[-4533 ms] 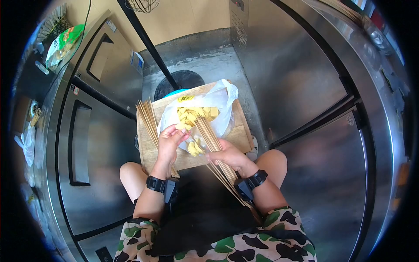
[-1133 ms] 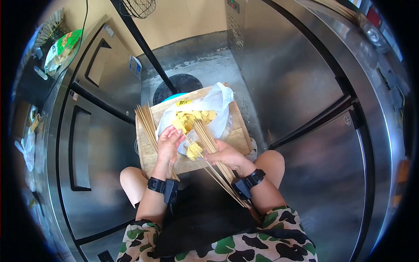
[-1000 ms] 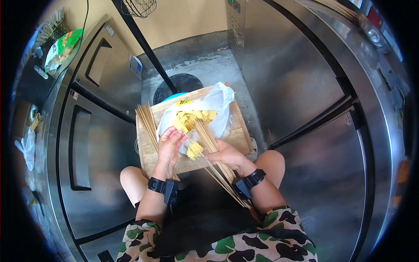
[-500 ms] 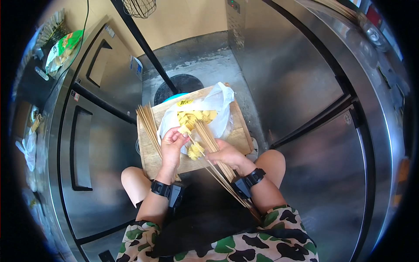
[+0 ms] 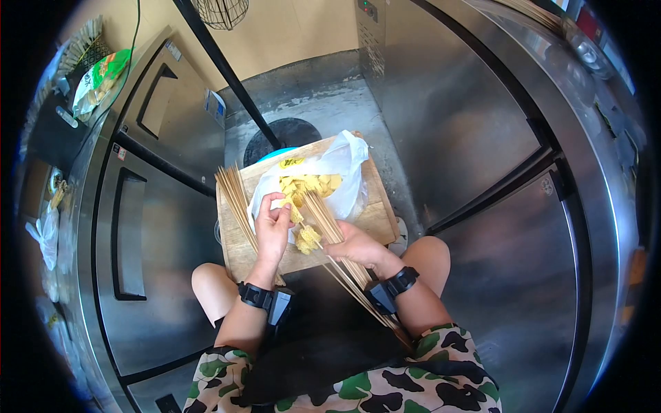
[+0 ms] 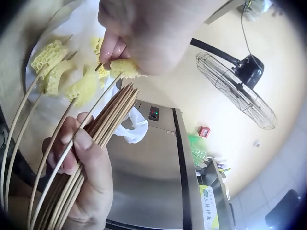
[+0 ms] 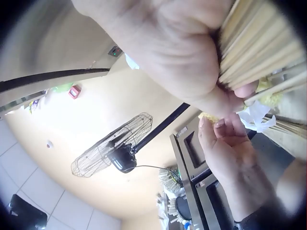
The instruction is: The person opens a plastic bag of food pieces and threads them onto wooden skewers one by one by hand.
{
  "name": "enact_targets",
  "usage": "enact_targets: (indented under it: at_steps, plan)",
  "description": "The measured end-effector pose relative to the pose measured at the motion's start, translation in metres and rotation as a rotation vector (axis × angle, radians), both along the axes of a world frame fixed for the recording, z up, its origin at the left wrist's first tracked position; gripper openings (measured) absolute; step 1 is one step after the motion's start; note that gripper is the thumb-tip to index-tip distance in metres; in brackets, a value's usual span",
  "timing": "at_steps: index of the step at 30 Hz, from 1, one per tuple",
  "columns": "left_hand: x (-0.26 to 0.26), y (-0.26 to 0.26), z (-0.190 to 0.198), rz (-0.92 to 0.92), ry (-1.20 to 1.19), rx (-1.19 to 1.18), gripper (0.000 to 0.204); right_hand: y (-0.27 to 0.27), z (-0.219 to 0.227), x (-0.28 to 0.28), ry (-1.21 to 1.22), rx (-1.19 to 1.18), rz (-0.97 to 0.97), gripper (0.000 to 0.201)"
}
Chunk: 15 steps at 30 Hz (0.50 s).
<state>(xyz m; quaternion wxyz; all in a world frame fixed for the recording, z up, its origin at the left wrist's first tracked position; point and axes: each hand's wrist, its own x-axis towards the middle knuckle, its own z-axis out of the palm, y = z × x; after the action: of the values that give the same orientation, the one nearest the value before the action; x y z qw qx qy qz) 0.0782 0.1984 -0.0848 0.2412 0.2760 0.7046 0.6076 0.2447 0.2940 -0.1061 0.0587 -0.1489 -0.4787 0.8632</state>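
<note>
My right hand (image 5: 358,244) grips a thick bundle of bamboo skewers (image 6: 108,117), tips pointing away from me. Between its thumb and fingers it also holds several separate skewers, which carry threaded pieces of yellow honeycomb tripe (image 6: 50,56). With thumb and fingers, my left hand (image 5: 273,227) pinches another piece of tripe (image 6: 123,68) at the tip of one skewer. In the right wrist view that piece is mostly hidden behind the left fingers. More cut tripe (image 5: 327,182) lies heaped in an opened white plastic bag (image 5: 352,153), just beyond both hands.
The bag lies on a wooden board (image 5: 237,256) in front of my knees. Loose skewers (image 5: 234,193) lie along its left side. Steel refrigerators (image 5: 475,138) stand close on both sides. A black fan pole (image 5: 237,82) rises behind the board from a round base (image 5: 303,124).
The left hand brings a tripe piece from beside the heap onto a skewer tip. In the last half second that piece moves slightly toward me. The right hand stays nearly still.
</note>
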Motion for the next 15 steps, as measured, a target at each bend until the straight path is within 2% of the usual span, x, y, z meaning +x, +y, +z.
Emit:
enact_targets:
  at_steps: [4, 7, 11, 15]
  plan:
    - [-0.002, 0.002, 0.004, -0.01, -0.13, -0.01, 0.014, -0.002, 0.005, 0.001, 0.017, -0.006, 0.002, 0.045]
    - [-0.004, 0.002, 0.011, 0.058, -0.444, -0.037, 0.016, -0.002, 0.007, 0.002, 0.025, 0.011, 0.008, 0.044]
    - [0.0, -0.001, 0.01, -0.022, -0.576, -0.047, 0.018, -0.002, 0.006, 0.003, 0.028, 0.003, -0.012, 0.043]
    - [0.02, -0.002, -0.008, -0.056, -0.639, -0.082, 0.019, 0.001, -0.004, 0.004, 0.009, 0.028, -0.045, 0.043]
